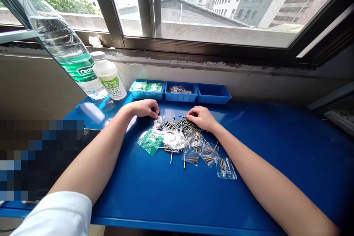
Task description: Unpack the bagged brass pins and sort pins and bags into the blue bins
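My left hand [146,108] is closed in a pinch on a small clear bag [158,121] at the left of the pile. My right hand [201,117] is closed at the pile's right back, its fingertips on a thin metal pin [182,116]. Between and below the hands lies a heap of pins [181,125] with dark and brass-coloured ends. Green packets [151,141] lie at the heap's left front. Clear bags with copper-coloured pieces, one of them a small bag [226,168] at the right front, lie in front of my right hand.
Three blue bins stand along the back: one with green packets [147,94], one with small clear items [181,97], and a bare bin [212,97]. A large water bottle [66,48] and a white bottle [110,79] stand back left on the blue table [166,199].
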A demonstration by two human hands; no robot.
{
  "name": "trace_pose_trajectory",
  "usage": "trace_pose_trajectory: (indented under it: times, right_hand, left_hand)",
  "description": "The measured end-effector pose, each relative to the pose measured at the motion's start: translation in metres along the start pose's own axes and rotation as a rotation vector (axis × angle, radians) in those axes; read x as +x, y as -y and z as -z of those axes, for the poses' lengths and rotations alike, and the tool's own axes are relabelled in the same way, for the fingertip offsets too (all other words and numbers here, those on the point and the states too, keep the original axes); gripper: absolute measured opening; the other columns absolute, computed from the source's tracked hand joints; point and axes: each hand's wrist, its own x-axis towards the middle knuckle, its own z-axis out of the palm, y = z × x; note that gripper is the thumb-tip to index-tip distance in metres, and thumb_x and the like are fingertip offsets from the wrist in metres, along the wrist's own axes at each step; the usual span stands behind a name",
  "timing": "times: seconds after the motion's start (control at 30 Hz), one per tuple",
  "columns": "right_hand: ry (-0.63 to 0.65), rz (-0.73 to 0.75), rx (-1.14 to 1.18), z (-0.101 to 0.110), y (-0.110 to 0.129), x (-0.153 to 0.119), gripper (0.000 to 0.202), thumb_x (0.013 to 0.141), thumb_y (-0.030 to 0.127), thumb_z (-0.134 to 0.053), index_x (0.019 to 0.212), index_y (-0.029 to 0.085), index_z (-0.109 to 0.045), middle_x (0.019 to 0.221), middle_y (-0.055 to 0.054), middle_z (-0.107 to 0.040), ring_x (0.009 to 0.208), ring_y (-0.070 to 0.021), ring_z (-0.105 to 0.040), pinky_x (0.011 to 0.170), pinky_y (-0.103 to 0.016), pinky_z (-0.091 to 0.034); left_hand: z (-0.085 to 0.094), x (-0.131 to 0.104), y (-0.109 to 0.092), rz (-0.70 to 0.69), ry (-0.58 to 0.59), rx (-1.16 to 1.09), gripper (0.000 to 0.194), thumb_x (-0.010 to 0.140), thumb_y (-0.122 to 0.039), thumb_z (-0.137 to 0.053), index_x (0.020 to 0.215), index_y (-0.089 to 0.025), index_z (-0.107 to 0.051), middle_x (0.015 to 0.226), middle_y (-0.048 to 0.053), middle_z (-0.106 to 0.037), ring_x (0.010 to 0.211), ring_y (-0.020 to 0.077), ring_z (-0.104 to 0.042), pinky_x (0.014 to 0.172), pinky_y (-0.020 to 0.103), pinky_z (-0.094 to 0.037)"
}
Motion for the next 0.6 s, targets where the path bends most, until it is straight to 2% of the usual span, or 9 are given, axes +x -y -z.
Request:
trace_pose_trajectory:
  times: [0.13,0.3,0.43,0.5,0.6]
  right_hand:
    - [0.004,0.000,0.007,-0.001,-0.001,0.000,0.014,0.078,0.028,-0.061,0.071,0.021,-0.071,0.077,-0.002,-0.068,0.076,-0.0166,-0.058,0.070,-0.029,-0.042]
    - [0.004,-0.004,0.007,0.000,0.000,0.000,0.014,0.078,0.028,-0.061,0.071,0.021,-0.071,0.077,-0.003,-0.068,0.077,-0.0174,-0.058,0.069,-0.030,-0.042]
    - [-0.005,0.011,0.008,-0.001,-0.001,0.001,0.014,0.077,0.028,-0.061,0.071,0.021,-0.070,0.076,-0.003,-0.068,0.075,-0.0178,-0.058,0.067,-0.031,-0.042]
    - [-0.042,0.024,0.033,-0.002,-0.002,0.001,0.013,0.078,0.027,-0.061,0.071,0.020,-0.070,0.075,-0.003,-0.067,0.073,-0.0175,-0.058,0.067,-0.031,-0.043]
    - [-0.174,0.077,0.079,-0.003,-0.002,-0.002,0.011,0.078,0.024,-0.059,0.078,0.019,-0.069,0.077,-0.005,-0.067,0.074,-0.0183,-0.060,0.068,-0.032,-0.046]
  left_hand:
    - [0.001,-0.003,-0.004,0.059,-0.010,0.031,0.026,0.068,-0.042,-0.065,0.076,-0.018,-0.068,0.076,0.003,-0.065,0.070,0.0177,-0.056,0.061,0.026,-0.039]
    - [-0.001,-0.004,-0.006,0.083,-0.123,-0.008,0.034,0.068,-0.042,-0.066,0.094,-0.020,-0.068,0.082,0.002,-0.068,0.072,0.0179,-0.059,0.064,0.026,-0.042]
    - [-0.005,-0.001,-0.004,0.081,-0.177,-0.019,0.026,0.071,-0.036,-0.062,0.089,-0.019,-0.071,0.082,0.004,-0.070,0.074,0.0194,-0.060,0.067,0.028,-0.043]
    - [-0.008,0.001,-0.004,0.042,-0.237,-0.077,0.025,0.075,-0.036,-0.058,0.088,-0.018,-0.070,0.081,0.005,-0.069,0.074,0.0186,-0.060,0.067,0.028,-0.043]
    - [-0.014,0.008,-0.007,-0.047,-0.383,-0.186,0.025,0.080,-0.037,-0.055,0.085,-0.016,-0.067,0.076,0.004,-0.065,0.068,0.0154,-0.055,0.062,0.027,-0.041]
